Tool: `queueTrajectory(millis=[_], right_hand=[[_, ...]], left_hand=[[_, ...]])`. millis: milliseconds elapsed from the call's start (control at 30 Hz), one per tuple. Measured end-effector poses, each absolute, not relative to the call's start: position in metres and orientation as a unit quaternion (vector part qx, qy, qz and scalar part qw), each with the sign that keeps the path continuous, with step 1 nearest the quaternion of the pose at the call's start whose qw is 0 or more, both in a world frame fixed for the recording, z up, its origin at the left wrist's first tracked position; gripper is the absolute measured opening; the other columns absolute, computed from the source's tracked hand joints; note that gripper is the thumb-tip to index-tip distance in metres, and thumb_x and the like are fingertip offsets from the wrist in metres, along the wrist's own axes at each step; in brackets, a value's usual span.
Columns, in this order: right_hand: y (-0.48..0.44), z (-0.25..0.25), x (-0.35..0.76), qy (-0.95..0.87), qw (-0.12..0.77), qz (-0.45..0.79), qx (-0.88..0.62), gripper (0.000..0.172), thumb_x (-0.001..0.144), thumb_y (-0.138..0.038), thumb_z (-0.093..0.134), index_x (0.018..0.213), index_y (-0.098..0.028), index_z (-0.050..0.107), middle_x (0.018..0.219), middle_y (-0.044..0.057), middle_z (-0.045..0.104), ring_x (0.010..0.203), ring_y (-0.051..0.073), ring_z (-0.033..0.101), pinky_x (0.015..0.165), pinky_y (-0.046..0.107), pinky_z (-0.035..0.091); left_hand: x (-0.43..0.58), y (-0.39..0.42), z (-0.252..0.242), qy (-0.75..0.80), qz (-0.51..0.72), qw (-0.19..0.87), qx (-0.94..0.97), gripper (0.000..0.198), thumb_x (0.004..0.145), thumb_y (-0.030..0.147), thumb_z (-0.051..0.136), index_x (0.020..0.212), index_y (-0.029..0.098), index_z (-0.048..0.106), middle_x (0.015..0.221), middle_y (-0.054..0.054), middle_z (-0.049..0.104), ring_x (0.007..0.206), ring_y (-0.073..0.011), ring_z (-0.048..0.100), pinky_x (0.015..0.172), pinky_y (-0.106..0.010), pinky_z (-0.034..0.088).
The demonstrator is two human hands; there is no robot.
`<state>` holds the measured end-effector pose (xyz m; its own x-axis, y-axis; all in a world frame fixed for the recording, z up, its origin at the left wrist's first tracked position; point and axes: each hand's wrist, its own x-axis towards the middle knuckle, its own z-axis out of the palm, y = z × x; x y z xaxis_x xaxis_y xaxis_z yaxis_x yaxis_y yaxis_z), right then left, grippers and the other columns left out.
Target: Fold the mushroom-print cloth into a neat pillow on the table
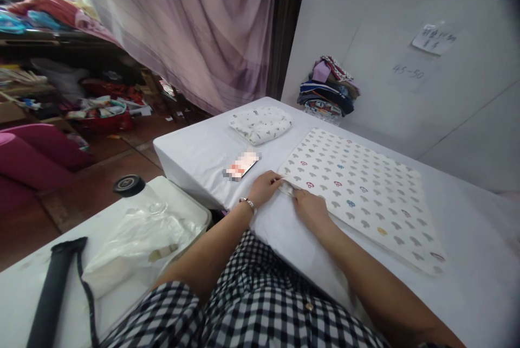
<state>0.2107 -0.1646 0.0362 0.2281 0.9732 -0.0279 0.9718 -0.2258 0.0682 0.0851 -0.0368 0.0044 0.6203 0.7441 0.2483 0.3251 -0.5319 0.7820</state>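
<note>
A white cloth (357,185) printed with grey, red and blue motifs lies flat on the white-covered table (195,147). At its near left corner, my left hand (265,188) pinches the edge, fingers closed. My right hand (311,208) grips the same edge a little to the right, and a small folded bit of cloth shows between the two hands. The cloth's far and right edges rest on the table. A folded patterned cloth (262,123) sits farther back, and a phone (241,165) lies left of my hands.
On the lower side table (24,277) are a clear plastic bag (134,239), a black roll of tape (129,185) and a black strapped object (54,288). Folded clothes (327,90) are stacked by the wall. A pink curtain (211,28) hangs behind; cluttered shelves stand at left.
</note>
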Motion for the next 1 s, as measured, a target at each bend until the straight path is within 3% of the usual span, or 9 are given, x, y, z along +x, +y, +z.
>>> queueTrajectory(millis=[233, 567, 1000], right_hand=[[-0.159, 0.040, 0.208, 0.633, 0.047, -0.004, 0.773, 0.028, 0.088, -0.011, 0.033, 0.099, -0.015, 0.058, 0.099, 0.012, 0.064, 0.086, 0.021, 0.062, 0.069, 0.029, 0.044], [-0.154, 0.035, 0.200, 0.650, 0.013, 0.034, 0.759, 0.027, 0.091, -0.018, 0.032, 0.102, -0.015, 0.057, 0.101, 0.011, 0.064, 0.084, 0.022, 0.062, 0.066, 0.031, 0.046], [-0.132, 0.036, 0.195, 0.637, 0.029, -0.016, 0.770, 0.028, 0.089, -0.015, 0.033, 0.102, -0.015, 0.058, 0.096, 0.012, 0.066, 0.086, 0.022, 0.063, 0.069, 0.030, 0.045]], left_hand=[[0.084, -0.037, 0.006, 0.316, 0.299, 0.362, 0.824, 0.021, 0.083, 0.037, 0.050, 0.088, 0.024, 0.066, 0.088, 0.001, 0.063, 0.079, -0.0130, 0.057, 0.073, -0.026, 0.042], [0.085, -0.037, 0.005, 0.310, 0.305, 0.359, 0.826, 0.022, 0.084, 0.037, 0.049, 0.089, 0.024, 0.067, 0.089, 0.001, 0.064, 0.082, -0.0132, 0.057, 0.076, -0.026, 0.044], [0.084, -0.036, 0.004, 0.302, 0.302, 0.358, 0.830, 0.024, 0.085, 0.035, 0.046, 0.091, 0.025, 0.067, 0.091, 0.000, 0.064, 0.084, -0.0137, 0.058, 0.077, -0.026, 0.044]])
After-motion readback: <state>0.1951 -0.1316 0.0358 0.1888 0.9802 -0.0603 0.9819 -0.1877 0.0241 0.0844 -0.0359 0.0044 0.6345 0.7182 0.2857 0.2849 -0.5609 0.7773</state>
